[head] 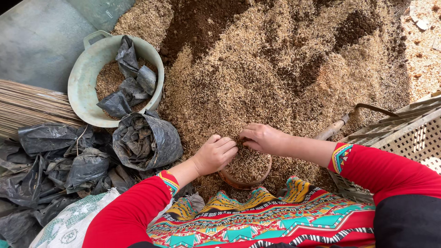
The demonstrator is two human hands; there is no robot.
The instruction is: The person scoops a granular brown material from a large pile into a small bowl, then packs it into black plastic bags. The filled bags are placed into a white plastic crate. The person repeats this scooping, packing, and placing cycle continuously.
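Hands (239, 147) over husk-filled pot (245, 177) — upright, mouth skyward

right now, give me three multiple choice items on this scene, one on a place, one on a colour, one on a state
1. Where is the green basin?
A. left of the husk pile
B. inside the crate
C. on the person's lap

2. What colour are the sleeves?
A. blue
B. red
C. white

3. How full is the round brown pot?
A. empty
B. filled with water
C. filled with husk

Answers: 1 A, it sits at the pile's left edge. 2 B, both arms show red. 3 C, husk reaches the rim, with the left hand and right hand at it.
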